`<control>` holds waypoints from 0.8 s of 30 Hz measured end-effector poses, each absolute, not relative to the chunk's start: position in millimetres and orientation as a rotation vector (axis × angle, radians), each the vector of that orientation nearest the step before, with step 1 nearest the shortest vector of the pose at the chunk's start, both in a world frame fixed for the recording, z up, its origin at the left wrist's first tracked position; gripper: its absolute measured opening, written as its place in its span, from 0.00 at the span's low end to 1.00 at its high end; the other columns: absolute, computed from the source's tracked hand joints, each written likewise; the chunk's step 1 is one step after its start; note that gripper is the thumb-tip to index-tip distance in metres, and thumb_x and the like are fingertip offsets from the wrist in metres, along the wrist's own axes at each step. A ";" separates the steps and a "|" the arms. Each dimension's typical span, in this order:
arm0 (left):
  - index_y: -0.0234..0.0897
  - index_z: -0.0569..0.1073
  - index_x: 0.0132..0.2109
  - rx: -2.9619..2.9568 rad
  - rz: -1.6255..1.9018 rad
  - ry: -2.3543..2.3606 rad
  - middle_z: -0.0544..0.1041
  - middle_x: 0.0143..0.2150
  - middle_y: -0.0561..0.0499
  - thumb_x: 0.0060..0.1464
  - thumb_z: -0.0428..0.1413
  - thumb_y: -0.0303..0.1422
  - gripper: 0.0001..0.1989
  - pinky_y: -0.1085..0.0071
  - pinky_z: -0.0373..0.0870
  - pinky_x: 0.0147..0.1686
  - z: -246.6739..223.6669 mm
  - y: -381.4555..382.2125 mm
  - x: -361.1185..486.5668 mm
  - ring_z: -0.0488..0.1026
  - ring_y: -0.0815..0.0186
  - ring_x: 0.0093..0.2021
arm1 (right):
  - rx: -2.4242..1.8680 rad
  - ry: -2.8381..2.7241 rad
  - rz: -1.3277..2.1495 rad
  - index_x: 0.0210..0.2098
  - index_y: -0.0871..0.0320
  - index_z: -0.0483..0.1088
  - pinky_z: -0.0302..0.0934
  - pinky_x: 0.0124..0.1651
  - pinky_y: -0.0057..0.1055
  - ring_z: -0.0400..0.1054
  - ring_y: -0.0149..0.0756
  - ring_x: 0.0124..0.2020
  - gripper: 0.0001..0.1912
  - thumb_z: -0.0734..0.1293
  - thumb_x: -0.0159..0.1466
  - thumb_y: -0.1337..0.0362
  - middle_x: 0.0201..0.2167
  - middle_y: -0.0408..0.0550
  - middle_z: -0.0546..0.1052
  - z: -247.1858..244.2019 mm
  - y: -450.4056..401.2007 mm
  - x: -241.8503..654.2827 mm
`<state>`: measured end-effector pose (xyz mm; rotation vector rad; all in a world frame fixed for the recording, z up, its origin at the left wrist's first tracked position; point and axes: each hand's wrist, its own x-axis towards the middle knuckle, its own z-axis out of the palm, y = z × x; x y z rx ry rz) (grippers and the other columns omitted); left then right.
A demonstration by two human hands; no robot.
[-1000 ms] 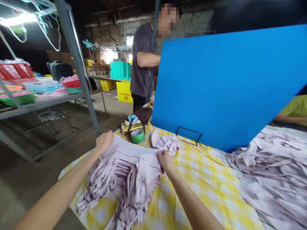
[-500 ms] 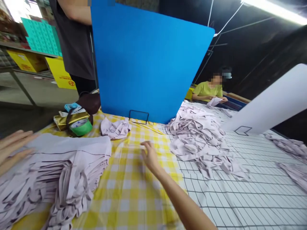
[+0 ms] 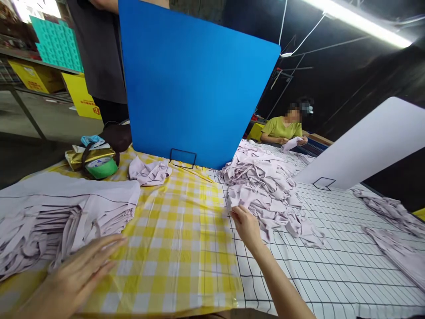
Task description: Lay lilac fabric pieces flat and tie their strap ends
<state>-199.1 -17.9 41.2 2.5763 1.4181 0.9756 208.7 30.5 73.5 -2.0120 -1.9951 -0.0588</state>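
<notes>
My left hand [image 3: 78, 272] is over the near left of the yellow checked cloth [image 3: 179, 239], fingers stretched out and holding nothing. Just beyond it lies a layered stack of pale lilac fabric [image 3: 69, 188] with strips hanging toward me. My right hand [image 3: 245, 223] is at the near left edge of a loose heap of lilac fabric pieces [image 3: 265, 177]; its fingers are pinched together at the cloth, and a pale bit of fabric shows at the fingertips. A small crumpled lilac bundle [image 3: 149, 171] rests near the back of the checked cloth.
A blue board [image 3: 199, 84] stands upright at the back in a wire holder. A white board [image 3: 368, 146] leans at the right. Green tape [image 3: 102, 167] lies back left. One person [image 3: 282, 128] in yellow-green handles fabric; another [image 3: 99, 57] stands behind the blue board.
My right hand has moved right, from above the checked cloth to the heap, and its fingers have closed. My left hand has come off the stack toward me and right. The view has shifted slightly.
</notes>
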 end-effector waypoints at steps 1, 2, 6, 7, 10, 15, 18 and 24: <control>0.66 0.51 0.61 2.608 0.972 1.342 0.69 0.54 0.68 0.56 0.44 0.34 0.28 0.73 0.68 0.53 44.1 -18.9 -183.4 0.71 0.68 0.49 | -1.934 -2.044 -0.045 0.33 0.55 0.70 0.54 0.32 0.25 0.66 0.33 0.31 0.12 0.56 0.66 0.64 0.31 0.46 0.73 86.0 24.8 194.7; 0.62 0.51 0.62 2.624 0.942 1.264 0.69 0.54 0.64 0.56 0.45 0.34 0.28 0.74 0.68 0.52 48.4 -18.4 -168.0 0.71 0.68 0.50 | -1.821 -2.112 -0.021 0.34 0.54 0.70 0.55 0.34 0.25 0.66 0.33 0.32 0.12 0.56 0.66 0.62 0.31 0.46 0.74 98.6 18.7 180.4; 0.50 0.52 0.63 2.388 0.886 1.126 0.61 0.62 0.51 0.57 0.48 0.33 0.28 0.65 0.63 0.55 71.9 -8.7 -110.3 0.61 0.62 0.59 | -1.282 -2.262 0.121 0.32 0.55 0.72 0.54 0.30 0.27 0.62 0.34 0.27 0.13 0.57 0.64 0.65 0.22 0.45 0.73 140.3 -4.1 131.3; 0.46 0.52 0.63 2.289 0.856 1.087 0.59 0.62 0.48 0.55 0.50 0.34 0.30 0.64 0.62 0.55 77.1 -6.0 -98.2 0.60 0.60 0.59 | -1.251 -2.238 0.204 0.31 0.55 0.73 0.53 0.28 0.27 0.61 0.34 0.26 0.12 0.58 0.64 0.65 0.21 0.45 0.73 147.0 -7.8 123.2; 0.38 0.66 0.54 1.948 0.710 0.939 0.71 0.51 0.47 0.51 0.53 0.35 0.22 0.67 0.68 0.46 87.0 0.0 -74.6 0.69 0.59 0.49 | -1.253 -2.034 0.582 0.28 0.57 0.72 0.54 0.27 0.25 0.63 0.31 0.26 0.09 0.62 0.61 0.62 0.22 0.44 0.72 159.0 -11.9 111.0; 0.32 0.70 0.35 1.408 0.529 0.725 0.68 0.20 0.55 0.49 0.54 0.40 0.13 0.74 0.66 0.26 84.8 5.5 -80.5 0.68 0.69 0.23 | -1.288 -1.556 1.198 0.24 0.59 0.69 0.52 0.22 0.23 0.59 0.27 0.20 0.15 0.66 0.54 0.52 0.19 0.40 0.67 156.2 4.6 120.7; 0.33 0.69 0.39 1.323 0.531 0.822 0.60 0.15 0.60 0.51 0.50 0.38 0.13 0.73 0.65 0.22 73.3 15.7 -91.5 0.63 0.70 0.16 | -1.461 -1.368 1.264 0.27 0.60 0.68 0.52 0.22 0.24 0.59 0.27 0.19 0.17 0.68 0.49 0.51 0.20 0.40 0.67 133.9 25.0 132.4; 0.34 0.66 0.50 1.954 0.797 1.614 0.71 0.46 0.44 0.49 0.50 0.25 0.19 0.63 0.64 0.48 35.9 28.1 -92.1 0.68 0.59 0.49 | -1.675 -1.381 1.226 0.38 0.62 0.67 0.54 0.22 0.25 0.60 0.28 0.19 0.19 0.64 0.48 0.58 0.20 0.39 0.66 71.2 44.3 150.4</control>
